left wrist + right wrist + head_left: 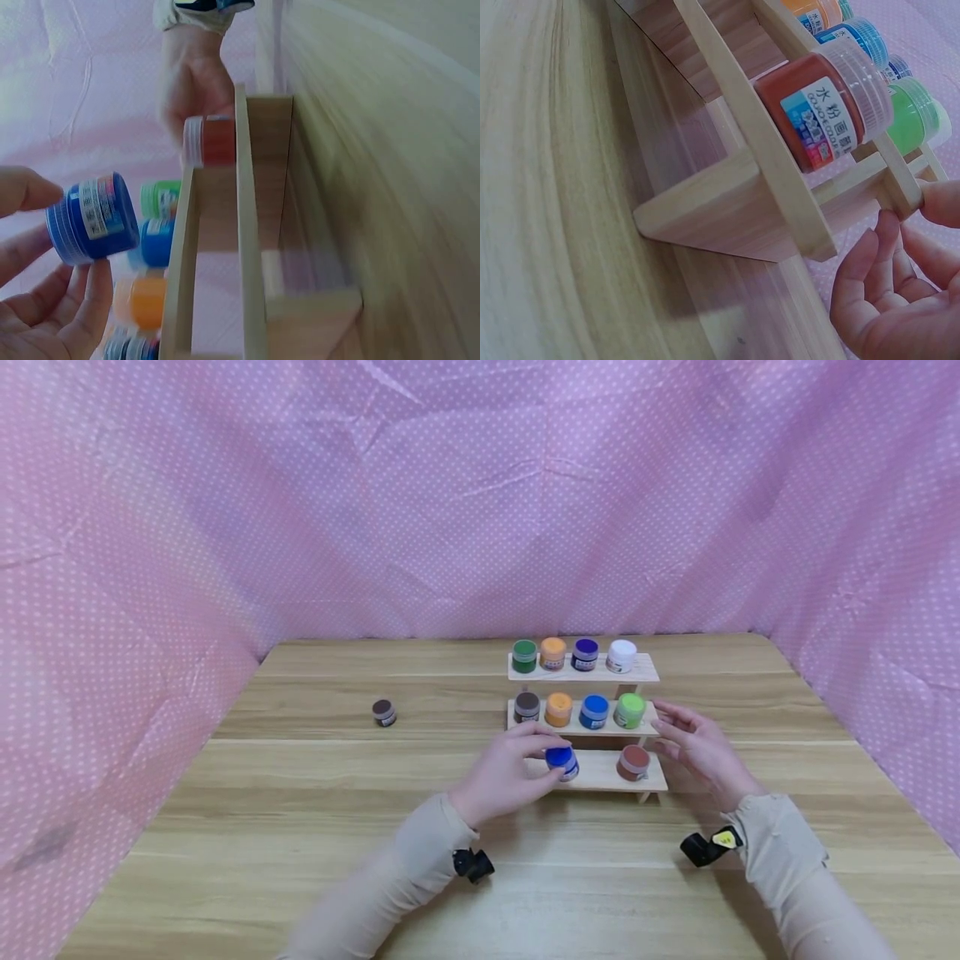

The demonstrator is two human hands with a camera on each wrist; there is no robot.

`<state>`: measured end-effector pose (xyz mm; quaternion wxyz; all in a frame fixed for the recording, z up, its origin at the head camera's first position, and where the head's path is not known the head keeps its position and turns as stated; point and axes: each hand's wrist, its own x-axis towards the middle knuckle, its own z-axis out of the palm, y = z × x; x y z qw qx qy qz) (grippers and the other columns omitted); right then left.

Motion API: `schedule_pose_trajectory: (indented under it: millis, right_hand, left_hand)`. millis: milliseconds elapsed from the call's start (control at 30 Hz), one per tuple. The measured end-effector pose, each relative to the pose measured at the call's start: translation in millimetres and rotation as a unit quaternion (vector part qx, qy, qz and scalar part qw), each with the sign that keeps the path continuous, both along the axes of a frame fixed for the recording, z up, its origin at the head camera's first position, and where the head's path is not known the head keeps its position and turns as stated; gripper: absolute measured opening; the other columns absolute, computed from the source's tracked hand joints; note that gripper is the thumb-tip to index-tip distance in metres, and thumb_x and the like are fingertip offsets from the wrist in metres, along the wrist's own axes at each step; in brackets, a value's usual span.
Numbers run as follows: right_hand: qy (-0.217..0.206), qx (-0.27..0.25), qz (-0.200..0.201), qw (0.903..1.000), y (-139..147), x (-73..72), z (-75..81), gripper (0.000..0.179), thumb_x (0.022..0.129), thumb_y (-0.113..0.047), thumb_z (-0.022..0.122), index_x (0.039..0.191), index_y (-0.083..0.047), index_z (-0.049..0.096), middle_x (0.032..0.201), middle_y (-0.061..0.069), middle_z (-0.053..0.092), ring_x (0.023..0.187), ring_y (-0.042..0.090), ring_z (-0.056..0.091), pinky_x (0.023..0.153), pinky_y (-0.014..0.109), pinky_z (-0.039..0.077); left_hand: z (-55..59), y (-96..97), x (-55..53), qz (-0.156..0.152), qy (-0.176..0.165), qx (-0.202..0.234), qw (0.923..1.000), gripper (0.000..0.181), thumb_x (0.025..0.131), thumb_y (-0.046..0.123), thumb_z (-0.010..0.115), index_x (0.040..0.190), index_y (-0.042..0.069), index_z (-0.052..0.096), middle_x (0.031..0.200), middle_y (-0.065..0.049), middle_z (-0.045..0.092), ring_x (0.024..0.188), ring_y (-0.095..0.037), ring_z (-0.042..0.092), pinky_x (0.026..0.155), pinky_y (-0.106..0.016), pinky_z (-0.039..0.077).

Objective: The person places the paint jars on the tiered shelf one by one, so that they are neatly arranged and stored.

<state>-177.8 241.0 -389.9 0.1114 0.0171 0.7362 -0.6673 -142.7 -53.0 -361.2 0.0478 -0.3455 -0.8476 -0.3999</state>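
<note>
My left hand (pixel 504 773) pinches a blue paint jar (pixel 564 764) between thumb and fingers, over the lowest step of a three-step wooden rack (pixel 600 772). In the left wrist view the blue jar (pixel 94 217) is tilted and apart from the board. A reddish-brown paint jar (pixel 814 112) stands at the right of that lowest step. With thumb and fingertips my right hand (pixel 900 292) holds the right end of the middle step. In the head view the right hand (pixel 701 750) is beside the rack, with no jar in it.
On the middle step stand dark brown (pixel 527 707), orange (pixel 558 710), blue (pixel 594 712) and light green (pixel 630 710) jars. Green, orange, dark blue and white (pixel 622 656) jars line the top step. Another dark brown jar (pixel 384 713) sits on the table to the left.
</note>
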Motion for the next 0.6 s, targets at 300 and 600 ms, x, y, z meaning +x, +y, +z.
schedule_pose_trajectory:
  millis: [300, 600]
  right_hand:
    - [0.003, 0.02, 0.004, 0.9998, -1.3, -1.2, 1.5, 0.067, 0.094, -0.023, 0.053, 0.147, -0.001, 0.017, 0.108, -0.014, 0.048, 0.093, -0.007, 0.052, 0.084, 0.014, 0.051]
    - [-0.012, 0.005, -0.002, 0.9999, 1.4, -0.3, -0.3, 0.07, 0.093, -0.027, 0.056, 0.147, -0.003, 0.018, 0.11, -0.012, 0.046, 0.094, -0.006, 0.051, 0.084, 0.013, 0.05]
  left_hand:
    - [1.1, 22.4, -1.2, 0.009, 0.001, -0.039, 0.9992, 0.028, 0.084, 0.02, 0.069, 0.111, 0.014, 0.067, 0.114, 0.001, 0.061, 0.105, -0.008, 0.056, 0.09, -0.015, 0.047]
    - [-3.4, 33.5, -6.5, 0.007, 0.019, -0.051, 0.9985, 0.028, 0.083, 0.021, 0.069, 0.11, 0.014, 0.068, 0.113, 0.003, 0.061, 0.106, -0.007, 0.057, 0.094, -0.016, 0.045]
